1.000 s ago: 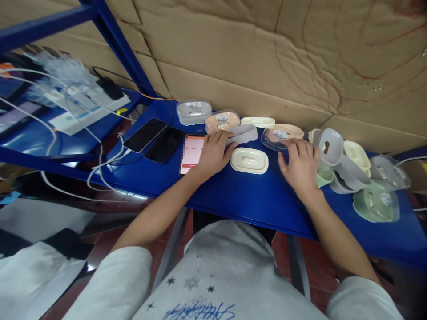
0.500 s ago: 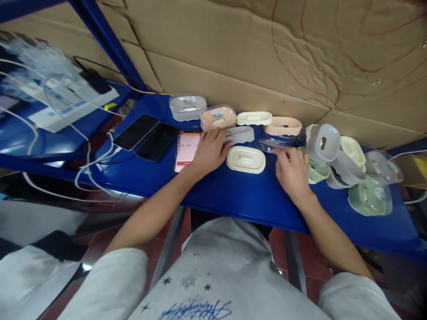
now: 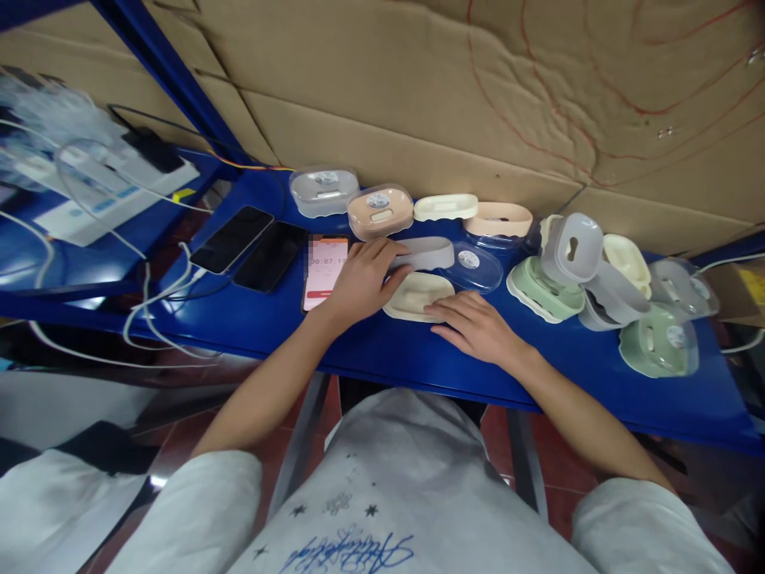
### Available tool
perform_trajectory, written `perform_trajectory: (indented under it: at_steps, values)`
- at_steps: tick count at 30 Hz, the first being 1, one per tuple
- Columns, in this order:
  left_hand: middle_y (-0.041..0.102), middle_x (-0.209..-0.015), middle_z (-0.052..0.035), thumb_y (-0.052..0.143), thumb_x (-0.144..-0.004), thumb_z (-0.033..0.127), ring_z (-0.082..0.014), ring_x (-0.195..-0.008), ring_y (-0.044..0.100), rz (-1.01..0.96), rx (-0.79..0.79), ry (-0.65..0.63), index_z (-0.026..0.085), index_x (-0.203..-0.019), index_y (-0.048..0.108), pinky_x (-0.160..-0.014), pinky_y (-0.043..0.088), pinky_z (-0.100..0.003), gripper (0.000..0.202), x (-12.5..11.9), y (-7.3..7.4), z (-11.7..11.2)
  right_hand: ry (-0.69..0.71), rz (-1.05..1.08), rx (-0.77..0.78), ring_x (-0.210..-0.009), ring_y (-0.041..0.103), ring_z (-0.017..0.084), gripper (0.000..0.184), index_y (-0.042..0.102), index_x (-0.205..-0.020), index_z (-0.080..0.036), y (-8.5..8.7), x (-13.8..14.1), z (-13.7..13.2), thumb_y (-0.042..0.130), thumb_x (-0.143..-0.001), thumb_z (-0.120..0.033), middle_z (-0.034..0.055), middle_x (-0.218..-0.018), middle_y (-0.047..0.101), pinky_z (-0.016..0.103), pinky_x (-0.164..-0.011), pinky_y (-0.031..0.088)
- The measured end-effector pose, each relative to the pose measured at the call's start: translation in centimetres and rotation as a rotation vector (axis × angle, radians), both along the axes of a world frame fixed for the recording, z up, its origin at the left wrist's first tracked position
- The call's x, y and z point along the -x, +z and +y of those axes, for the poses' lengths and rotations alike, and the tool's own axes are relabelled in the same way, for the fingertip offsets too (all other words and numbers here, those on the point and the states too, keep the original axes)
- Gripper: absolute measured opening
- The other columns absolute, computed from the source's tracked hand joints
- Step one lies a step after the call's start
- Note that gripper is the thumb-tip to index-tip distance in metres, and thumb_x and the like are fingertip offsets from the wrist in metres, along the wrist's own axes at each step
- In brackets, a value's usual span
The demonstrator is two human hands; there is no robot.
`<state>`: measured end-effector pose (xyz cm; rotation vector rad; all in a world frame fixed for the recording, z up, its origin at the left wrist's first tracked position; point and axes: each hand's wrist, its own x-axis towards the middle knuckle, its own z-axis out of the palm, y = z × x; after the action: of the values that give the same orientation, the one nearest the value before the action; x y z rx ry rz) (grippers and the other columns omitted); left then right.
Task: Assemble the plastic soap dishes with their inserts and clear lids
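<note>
My left hand (image 3: 366, 277) is closed around the left end of a grey oval soap box body (image 3: 427, 253). In front of it lies a cream oval soap tray (image 3: 409, 296), partly under my left thumb. My right hand (image 3: 475, 325) has its fingertips over the tray's right end, with the thumb low by its near edge. A clear lid (image 3: 476, 267) with a round sticker lies just behind and to the right of the grey body. The undersides of my fingers are hidden in both hands.
A phone (image 3: 323, 275) showing a timer lies left of my left hand, beside two dark phones. Closed grey (image 3: 324, 191) and peach (image 3: 381, 211) soap boxes, a cream tray (image 3: 445, 207) and a peach body (image 3: 499, 219) line the cardboard. Several green, grey and cream parts (image 3: 547, 288) pile at right.
My right hand has left the clear lid and moved left and nearer to me, onto the cream tray. The tray has shifted slightly left. My left hand stays on the grey body.
</note>
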<state>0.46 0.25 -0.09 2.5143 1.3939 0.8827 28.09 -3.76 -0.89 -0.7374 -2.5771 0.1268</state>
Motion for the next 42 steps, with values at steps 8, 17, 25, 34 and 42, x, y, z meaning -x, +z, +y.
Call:
perform_trajectory:
  at_steps: [8,17,25,34,42]
  values:
    - [0.074,-0.126,-0.0143,0.053,-0.113,0.035,-0.0309,-0.113,0.069,0.103,-0.053,-0.161,0.019,-0.125,0.067,-0.101,0.051,-0.05,0.025,0.9,-1.9,-5.0,-0.085,-0.042,-0.038,-0.151,0.054,0.034,0.059,0.058,-0.157,-0.018,0.2,-0.8,0.7,0.066,-0.107,-0.048,0.0179,-0.157,0.063,0.055,-0.126,0.04]
    - [0.076,-0.125,-0.0111,0.056,-0.11,0.029,-0.0324,-0.125,0.069,0.24,0.044,-0.227,0.026,-0.122,0.073,-0.108,0.051,-0.053,0.022,0.5,-1.5,-4.6,-0.056,-0.106,0.031,-0.136,0.066,0.027,0.032,0.077,-0.135,-0.025,-0.5,-0.8,0.9,0.059,-0.112,-0.038,0.0102,-0.138,0.076,0.049,-0.116,0.048]
    - [0.065,-0.146,-0.0099,0.08,-0.092,0.048,-0.0337,-0.137,0.063,0.182,0.29,-0.37,0.029,-0.129,0.072,-0.117,0.05,-0.052,0.042,2.1,2.2,-0.4,-0.523,-0.129,0.076,-0.162,0.039,0.042,0.059,0.051,-0.165,-0.021,-1.4,-3.1,3.2,0.057,-0.111,-0.041,0.0202,-0.173,0.044,0.067,-0.127,0.038]
    - [0.041,-0.172,-0.0161,0.094,-0.079,0.046,-0.0361,-0.155,0.051,0.038,0.349,-0.386,0.034,-0.172,0.025,-0.124,0.049,-0.051,0.117,-0.4,1.4,4.1,-0.354,0.186,0.196,-0.152,0.055,0.029,0.054,0.055,-0.162,-0.026,-0.6,-2.8,2.9,0.049,-0.114,-0.049,0.0131,-0.161,0.06,0.056,-0.129,0.045]
    - [0.041,-0.173,-0.0134,0.087,-0.089,0.043,-0.0351,-0.162,0.039,0.055,0.381,-0.378,0.035,-0.176,0.021,-0.132,0.036,-0.054,0.109,-0.4,0.4,3.2,-0.233,-0.102,0.099,-0.165,0.036,0.033,0.054,0.05,-0.167,-0.032,-0.6,-0.9,2.3,0.051,-0.113,-0.034,0.011,-0.172,0.049,0.067,-0.134,0.033]
